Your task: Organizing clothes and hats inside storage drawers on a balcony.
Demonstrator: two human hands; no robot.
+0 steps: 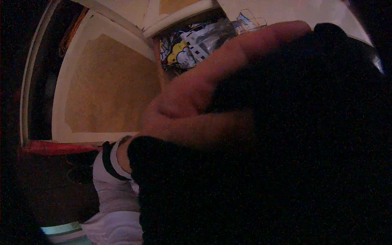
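Neither of my hands shows clearly in the head view. A bare bent limb (196,92), seemingly an arm, crosses the middle of the picture, and its far end meets dark fabric at the upper right. Beyond it is an open compartment (156,56), which looks like a drawer. Plastic packaging (211,36) with a yellow and white cartoon print (180,55) lies in it. A small clear packet with blue print (243,24) sits at its right side, by a thin bent wire-like outline (255,15).
A pale-framed cabinet panel (110,88) with a brown centre stands at the left. Orange strands (72,33) hang behind it. A red item (58,148) lies along its lower edge. Below are a white sock with a dark band (116,190) and a striped slipper-like edge (62,229). Darkness hides the right side.
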